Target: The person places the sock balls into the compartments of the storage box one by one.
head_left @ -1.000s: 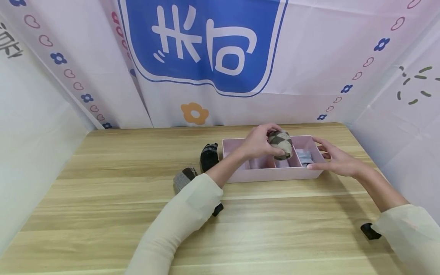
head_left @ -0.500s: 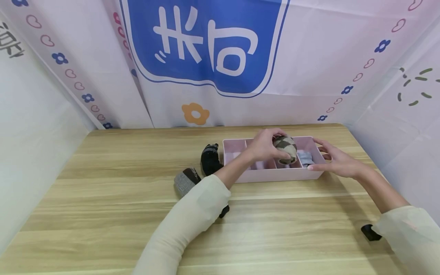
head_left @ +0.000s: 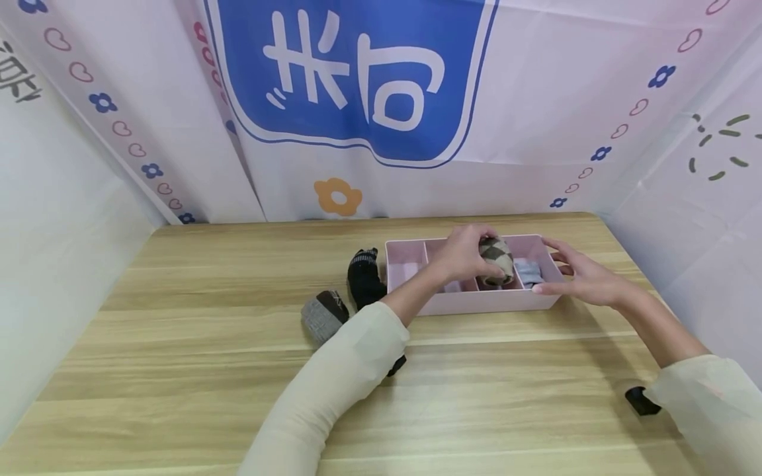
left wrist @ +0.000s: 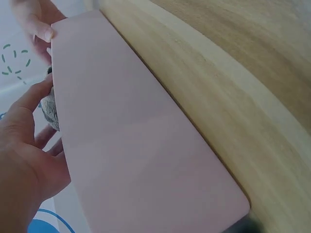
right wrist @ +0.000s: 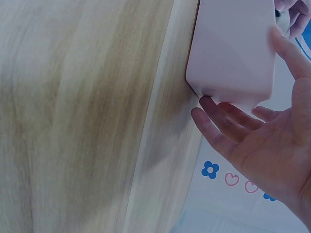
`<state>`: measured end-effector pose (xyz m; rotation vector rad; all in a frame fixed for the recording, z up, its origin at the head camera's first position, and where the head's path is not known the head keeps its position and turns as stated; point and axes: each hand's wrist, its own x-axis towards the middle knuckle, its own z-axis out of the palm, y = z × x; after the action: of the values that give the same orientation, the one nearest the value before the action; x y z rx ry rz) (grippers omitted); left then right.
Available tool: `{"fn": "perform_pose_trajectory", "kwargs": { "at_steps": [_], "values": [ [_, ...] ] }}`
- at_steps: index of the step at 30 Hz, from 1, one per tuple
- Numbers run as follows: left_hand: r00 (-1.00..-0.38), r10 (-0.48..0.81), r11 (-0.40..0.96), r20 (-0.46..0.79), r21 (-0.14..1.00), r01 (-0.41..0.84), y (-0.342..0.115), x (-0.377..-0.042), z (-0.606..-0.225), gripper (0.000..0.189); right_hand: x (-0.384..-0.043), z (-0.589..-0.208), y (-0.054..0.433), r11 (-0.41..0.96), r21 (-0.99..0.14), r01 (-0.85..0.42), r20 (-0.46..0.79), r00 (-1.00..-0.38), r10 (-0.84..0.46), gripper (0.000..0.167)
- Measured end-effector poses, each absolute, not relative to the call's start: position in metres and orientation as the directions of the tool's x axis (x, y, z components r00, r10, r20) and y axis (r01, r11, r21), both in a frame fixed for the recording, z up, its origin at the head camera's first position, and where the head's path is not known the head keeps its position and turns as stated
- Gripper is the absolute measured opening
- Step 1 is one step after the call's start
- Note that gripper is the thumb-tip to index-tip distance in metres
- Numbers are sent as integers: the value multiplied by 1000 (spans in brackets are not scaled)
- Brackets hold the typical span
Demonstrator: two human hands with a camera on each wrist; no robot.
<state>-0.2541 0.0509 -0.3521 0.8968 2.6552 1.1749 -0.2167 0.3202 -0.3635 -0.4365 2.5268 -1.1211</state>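
In the head view my left hand (head_left: 467, 254) grips a rolled beige-and-brown checked sock (head_left: 499, 264), low in a middle compartment of a pink divided box (head_left: 476, 303). Only a grey patch of that sock (left wrist: 50, 108) shows past the box wall in the left wrist view. My right hand (head_left: 580, 276) holds the box's right end, its thumb at the front rim and its fingers (right wrist: 218, 119) at the end wall. A light blue-grey folded sock (head_left: 527, 272) lies in the rightmost compartment.
Left of the box, a black rolled sock (head_left: 364, 277) and a grey-and-dark-brown one (head_left: 323, 317) lie on the wooden table (head_left: 208, 344), partly behind the left sleeve. A printed cloth (head_left: 536, 119) hangs behind the table. One black piece (head_left: 643, 400) sits by the right cuff.
My left hand has moved right and down with the checked sock, from above the box into the compartment. The right hand stays on the box's end.
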Motion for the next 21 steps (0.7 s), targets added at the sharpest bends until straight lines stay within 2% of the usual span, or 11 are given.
{"fn": "perform_pose_trajectory", "kwargs": {
  "at_steps": [21],
  "values": [
    [-829, 553, 726, 77, 444, 525, 60, -252, -359, 64, -216, -363, 320, 646, -751, -137, -182, -897, -403, 104]
  ]
}}
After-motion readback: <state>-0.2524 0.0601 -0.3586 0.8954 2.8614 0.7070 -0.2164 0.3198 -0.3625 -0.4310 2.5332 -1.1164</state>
